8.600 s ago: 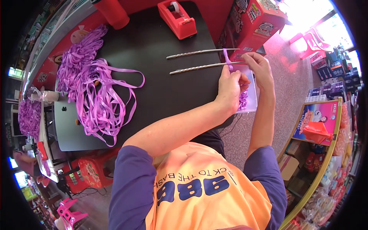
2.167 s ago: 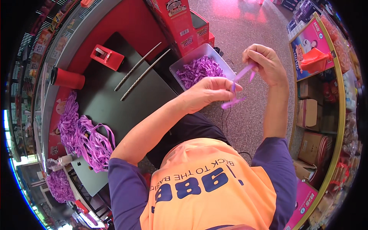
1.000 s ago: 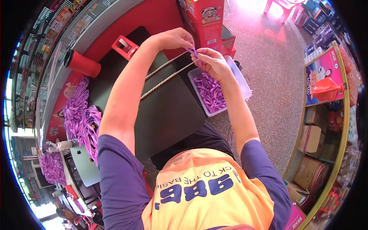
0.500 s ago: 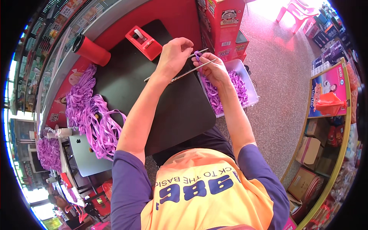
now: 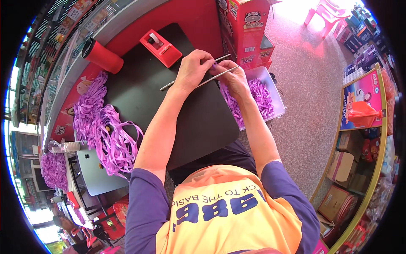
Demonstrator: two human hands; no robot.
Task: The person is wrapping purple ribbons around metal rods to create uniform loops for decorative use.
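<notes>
My left hand [image 5: 193, 70] and my right hand [image 5: 233, 79] meet above the far right part of the black tabletop. Their fingertips are closed together around a small bit of purple ribbon [image 5: 214, 66], mostly hidden by the fingers. Two thin metal rods [image 5: 223, 57] run slantwise past the hands; one passes behind my left hand, the other crosses in front of the right-hand fingers. Whether the rods are held or fixed cannot be made out. Below my right hand is a white plastic bin [image 5: 277, 98] filled with short purple ribbon pieces [image 5: 261, 96].
On the black table [image 5: 198, 127] stands a red tape dispenser [image 5: 160, 48], with a red cylindrical tumbler [image 5: 102, 56] lying to its left. Long purple ribbon bundles [image 5: 114, 139] hang over the left edge, near a silver laptop [image 5: 99, 171]. Red boxes [image 5: 245, 31] are stacked beyond the bin.
My left hand has come down and right, its fingers now at the ribbon against my right fingers. The purple loop that showed above my right hand is now mostly covered.
</notes>
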